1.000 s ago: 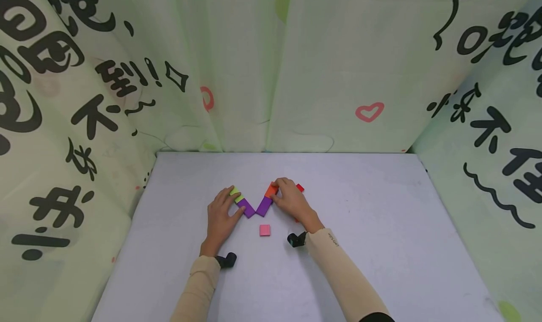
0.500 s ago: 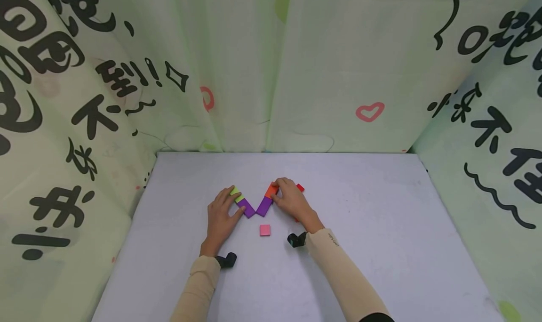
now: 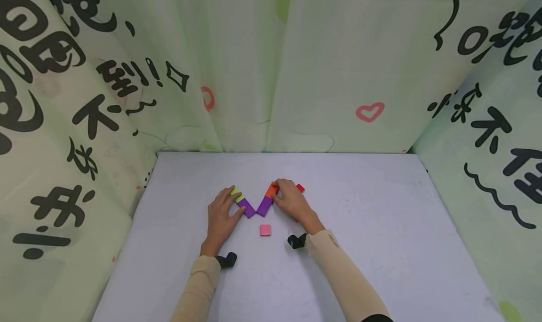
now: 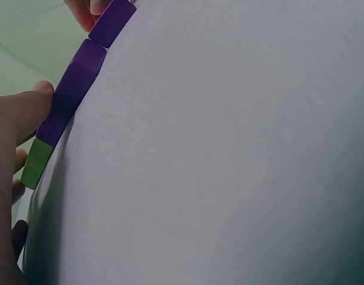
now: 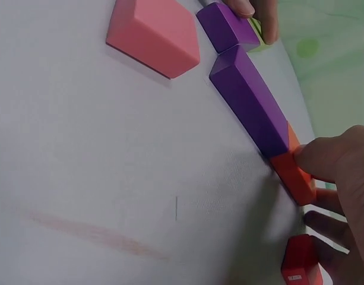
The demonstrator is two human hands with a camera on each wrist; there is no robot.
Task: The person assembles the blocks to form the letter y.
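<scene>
Flat blocks form a V on the white table [image 3: 381,228]: a yellow-green block [image 3: 235,194] joined to a purple block [image 3: 247,208], then a second purple block [image 3: 264,205] topped by an orange block [image 3: 271,189]. My left hand [image 3: 237,200] pinches the yellow-green and purple arm, with its thumb [image 4: 27,107] against the purple block [image 4: 81,71]. My right hand [image 3: 276,191] pinches the orange block [image 5: 294,177], its thumb [image 5: 330,160] on the near side. A red block [image 3: 300,188] lies just behind the right hand.
A loose pink square block [image 3: 265,230] lies on the table just below the V, between my wrists. Green printed curtains [image 3: 271,77] close off the back and both sides of the table.
</scene>
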